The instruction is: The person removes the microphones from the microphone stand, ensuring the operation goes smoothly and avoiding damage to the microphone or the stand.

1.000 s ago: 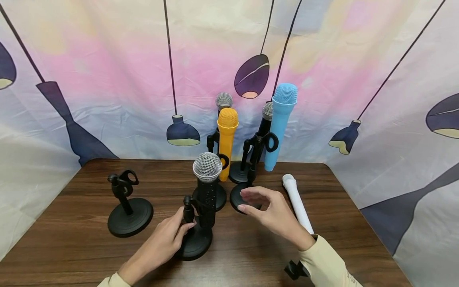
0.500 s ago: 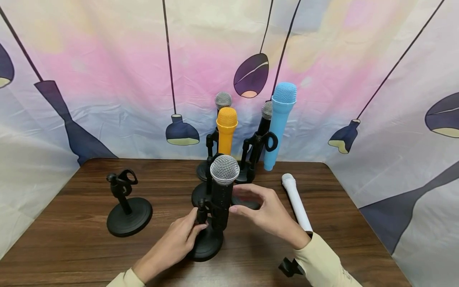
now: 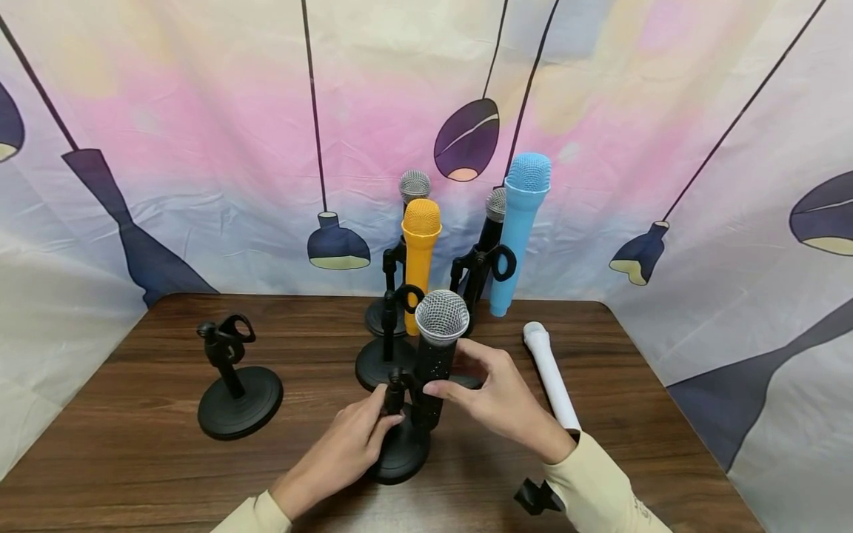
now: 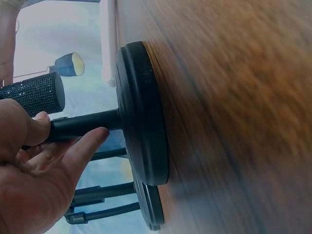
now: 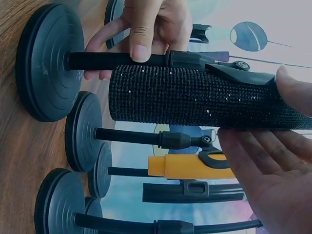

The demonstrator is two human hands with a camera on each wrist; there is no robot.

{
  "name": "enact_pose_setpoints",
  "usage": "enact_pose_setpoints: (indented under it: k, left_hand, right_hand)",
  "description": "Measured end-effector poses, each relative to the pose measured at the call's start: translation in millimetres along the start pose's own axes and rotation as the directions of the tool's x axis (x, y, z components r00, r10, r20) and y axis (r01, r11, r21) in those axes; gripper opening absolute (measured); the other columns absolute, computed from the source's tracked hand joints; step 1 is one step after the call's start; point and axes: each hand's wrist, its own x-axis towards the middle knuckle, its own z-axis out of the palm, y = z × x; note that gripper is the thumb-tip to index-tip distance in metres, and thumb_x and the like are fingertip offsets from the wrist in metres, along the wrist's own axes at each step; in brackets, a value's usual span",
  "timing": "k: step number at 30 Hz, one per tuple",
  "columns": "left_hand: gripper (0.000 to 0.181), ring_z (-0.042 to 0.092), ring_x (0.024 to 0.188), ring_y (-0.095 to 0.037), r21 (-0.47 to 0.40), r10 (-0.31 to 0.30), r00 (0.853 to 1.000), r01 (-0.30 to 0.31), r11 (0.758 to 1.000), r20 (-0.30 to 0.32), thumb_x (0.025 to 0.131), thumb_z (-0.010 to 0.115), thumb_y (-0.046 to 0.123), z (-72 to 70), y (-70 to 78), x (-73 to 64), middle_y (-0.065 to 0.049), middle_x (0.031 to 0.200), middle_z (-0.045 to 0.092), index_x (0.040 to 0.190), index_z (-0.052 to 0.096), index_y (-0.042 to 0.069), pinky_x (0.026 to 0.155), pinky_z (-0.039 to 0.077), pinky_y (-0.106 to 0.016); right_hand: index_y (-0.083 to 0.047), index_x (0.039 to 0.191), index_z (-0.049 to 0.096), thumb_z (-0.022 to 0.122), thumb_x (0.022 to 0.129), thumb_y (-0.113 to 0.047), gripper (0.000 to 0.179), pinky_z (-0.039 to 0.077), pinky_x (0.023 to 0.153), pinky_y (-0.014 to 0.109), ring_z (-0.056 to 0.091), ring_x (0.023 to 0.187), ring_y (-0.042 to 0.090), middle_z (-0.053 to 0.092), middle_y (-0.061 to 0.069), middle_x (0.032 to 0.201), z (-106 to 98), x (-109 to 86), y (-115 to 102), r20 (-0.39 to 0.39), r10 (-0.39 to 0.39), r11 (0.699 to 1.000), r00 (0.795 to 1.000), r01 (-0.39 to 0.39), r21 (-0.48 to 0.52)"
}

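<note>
A black glittery microphone (image 3: 433, 363) with a silver mesh head sits upright in the clip of a black round-based stand (image 3: 403, 460), in front of me. My left hand (image 3: 346, 444) grips the stand's post; in the left wrist view its thumb and fingers wrap the post (image 4: 85, 124) above the base. My right hand (image 3: 506, 403) holds the microphone from the right, thumb on the near side. The right wrist view shows its thumb by the clip (image 5: 243, 74) and its fingers along the opposite side of the sparkly body (image 5: 165, 95).
Behind stand a yellow microphone (image 3: 420, 248), a blue microphone (image 3: 520, 229) and black microphones on stands. A white microphone (image 3: 553, 377) lies to the right. A stand with a bare clip (image 3: 240, 403) is at the left. A small black piece (image 3: 535, 496) lies by my right sleeve.
My left hand has moved the stand and its microphone to the right. My right hand, earlier apart from the microphone with fingers curved, now has it between thumb and fingers.
</note>
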Motion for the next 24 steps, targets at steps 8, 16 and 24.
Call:
enact_pose_setpoints:
  k: [8,16,24]
  left_hand:
    - [0.018,0.069,0.106,-0.021,-0.001,-0.001,1.0,0.001,1.0,-0.012,0.102,0.061,0.007,5.5,0.8,4.2,-0.009,0.114,0.07,0.119,0.055,0.007,0.083,0.057,-0.04]
    - [0.017,0.07,0.1,-0.017,-0.048,-0.043,0.998,0.045,0.998,0.042,0.104,0.06,0.015,-0.1,1.7,7.7,-0.006,0.109,0.071,0.121,0.058,0.01,0.078,0.057,-0.034]
    - [0.019,0.065,0.082,-0.008,-0.055,-0.062,0.998,0.064,0.996,0.033,0.103,0.062,0.028,-19.5,15.4,9.0,0.006,0.093,0.067,0.119,0.061,0.017,0.068,0.053,-0.028]
  right_hand:
    - [-0.011,0.125,0.069,0.083,0.087,-0.013,0.041,0.058,0.084,0.035,0.072,0.099,0.017,0.072,0.002,0.112,-3.1,-1.6,2.5,-0.023,-0.015,1.0,1.0,0.015,-0.001]
    - [-0.008,0.121,0.069,0.082,0.087,-0.011,0.036,0.06,0.077,0.037,0.073,0.094,0.02,0.073,0.005,0.106,-1.9,-4.0,8.7,-0.058,-0.071,0.997,0.996,0.071,0.001]
    - [-0.007,0.123,0.069,0.081,0.087,-0.007,0.038,0.059,0.079,0.036,0.071,0.101,0.019,0.073,0.007,0.11,2.7,-6.0,13.7,-0.084,-0.086,0.995,0.993,0.089,0.034]
